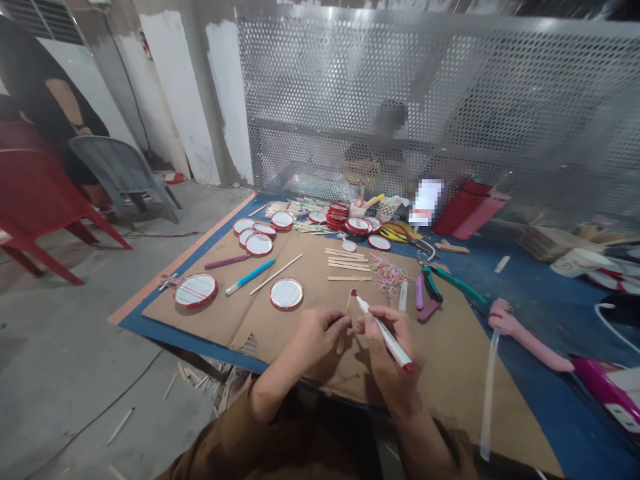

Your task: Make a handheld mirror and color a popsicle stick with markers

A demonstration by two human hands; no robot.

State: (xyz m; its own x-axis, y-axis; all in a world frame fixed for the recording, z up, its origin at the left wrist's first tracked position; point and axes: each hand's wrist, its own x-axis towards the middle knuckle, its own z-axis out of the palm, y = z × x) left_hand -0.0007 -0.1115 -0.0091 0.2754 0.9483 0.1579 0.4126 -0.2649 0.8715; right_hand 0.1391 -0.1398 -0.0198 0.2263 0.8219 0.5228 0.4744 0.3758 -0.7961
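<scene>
Pinched in my left hand [320, 337] is a thin wooden craft stick [349, 303], held upright with its top end coloured red. My right hand [393, 363] grips a white marker [394, 343] with a red end, its tip close to the red end of the stick. Both hands are over the cardboard sheet [280, 337]. Just beyond them lie several plain craft sticks [349, 263] in a row and a heap of coloured rubber bands [389, 273]. A round white disc with a red rim [287, 293] rests left of my hands.
Another red-rimmed disc with sticks attached [195, 290] lies left, near a blue pen [250, 277]. Stacked discs [338, 217] stand at the back. Green-handled pliers [431, 285] and a pink glue gun [530, 340] are right. Behind is a perforated metal panel [450, 87]; a person stands far left.
</scene>
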